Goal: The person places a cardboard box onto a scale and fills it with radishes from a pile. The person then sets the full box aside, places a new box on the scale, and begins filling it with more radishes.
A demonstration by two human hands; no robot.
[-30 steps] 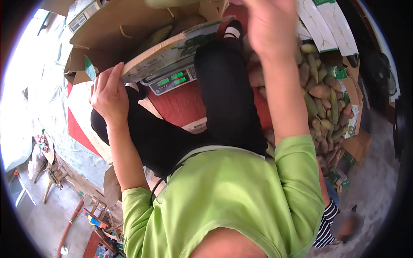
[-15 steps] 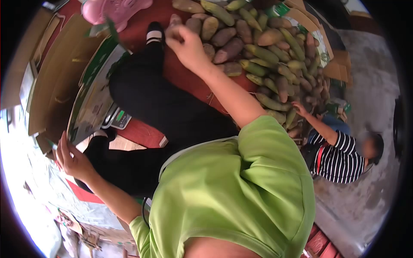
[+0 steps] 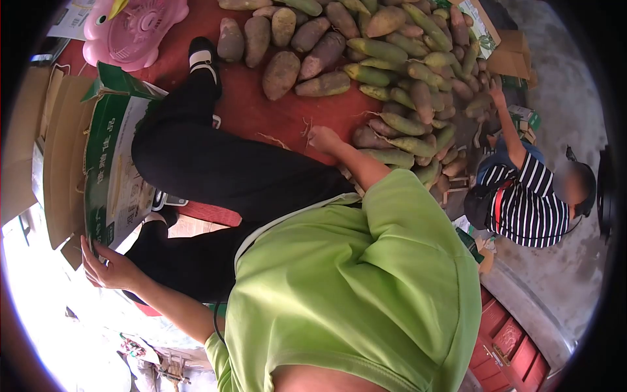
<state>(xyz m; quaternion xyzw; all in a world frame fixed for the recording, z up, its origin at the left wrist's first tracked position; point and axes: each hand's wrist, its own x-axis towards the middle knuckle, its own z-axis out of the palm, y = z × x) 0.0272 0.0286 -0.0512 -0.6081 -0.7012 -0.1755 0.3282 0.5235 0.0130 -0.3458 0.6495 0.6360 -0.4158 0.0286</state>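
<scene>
My left hand (image 3: pixel 110 268) grips the lower corner of a green and white cardboard box (image 3: pixel 108 176), fingers at its edge. The box stands open beside my leg. My right hand (image 3: pixel 324 141) is closed low over the red floor covering, just beyond my thigh. Thin root strands (image 3: pixel 307 126) show right at its fingertips; what the fingers hold, if anything, I cannot tell. Beyond this hand spreads a large heap of green and purplish radishes (image 3: pixel 392 49). A few purplish ones, such as a fat radish (image 3: pixel 281 76), lie at the heap's near left side.
A pink plastic basket (image 3: pixel 134 32) sits at the upper left. Part of a scale (image 3: pixel 171 200) shows between my legs. At right, a person in a striped shirt (image 3: pixel 529 206) reaches to the heap. Cardboard cartons (image 3: pixel 509 53) stand behind the radishes.
My right hand has moved from beside the radishes near my shoe to the floor by my thigh, its fingers now closed. My left hand stays at the box. The other person's arm reaches farther out.
</scene>
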